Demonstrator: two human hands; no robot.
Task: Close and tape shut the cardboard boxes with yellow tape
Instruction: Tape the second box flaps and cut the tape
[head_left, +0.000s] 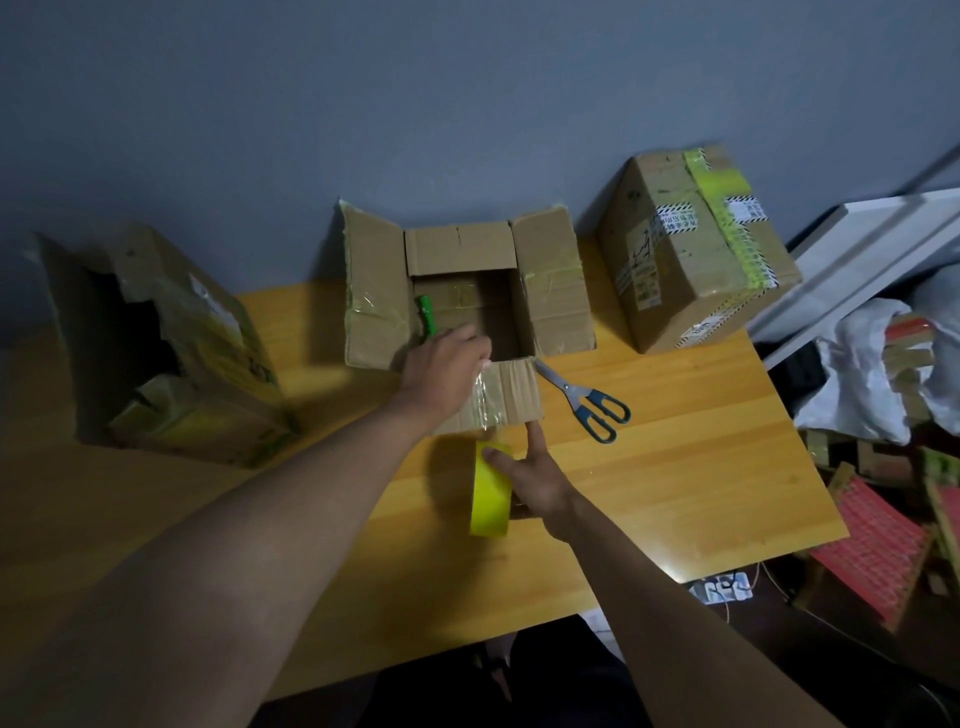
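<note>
An open cardboard box (550, 291) stands mid-table with its four flaps spread. My left hand (444, 366) reaches to the near flap (514, 395) and pinches the free end of a translucent tape strip (485, 405) at the box's rim. The strip runs down to the yellow tape roll (488, 501), which my right hand (535, 480) grips just in front of the box, thumb on the roll and forefinger pointing at the flap. A green stick-like object (427, 312) pokes out above my left hand; whether the hand holds it is unclear.
Blue-handled scissors (592, 405) lie right of the box. A closed box with yellow tape (691, 249) sits at the back right, and a torn open box (171, 353) at the left. White bags (862, 379) and red packs (872, 551) crowd the floor past the wooden table's (701, 493) right edge.
</note>
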